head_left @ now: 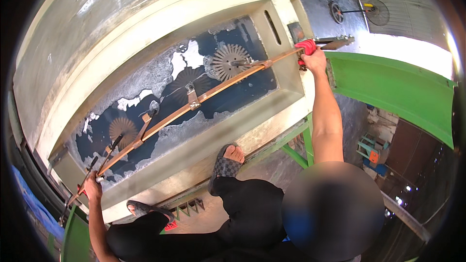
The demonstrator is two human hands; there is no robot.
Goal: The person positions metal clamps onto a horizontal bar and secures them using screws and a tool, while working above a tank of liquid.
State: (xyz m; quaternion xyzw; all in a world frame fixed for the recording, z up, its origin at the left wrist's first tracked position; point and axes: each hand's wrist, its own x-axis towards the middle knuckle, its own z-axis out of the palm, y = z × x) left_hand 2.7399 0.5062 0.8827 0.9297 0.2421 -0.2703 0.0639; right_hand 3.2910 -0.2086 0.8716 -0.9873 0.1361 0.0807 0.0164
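Observation:
A long rust-brown metal bar (194,104) spans a cream rectangular tank (242,131) from end to end. My left hand (92,184) grips the bar's lower-left end. At the upper-right end, my right hand (314,58) is closed on a red handle (306,46). Clamps and short rods hang from the bar into dark liquid patched with white foam (145,75). Two round, radially finned discs sit in the liquid, one (232,60) near the right end and one (122,130) near the left.
Both feet, in checked sandals (224,167), rest on the tank's near rim. A green metal frame (296,153) supports the tank. A green curved panel (393,92) lies to the right. A standing fan (376,12) is at the top right.

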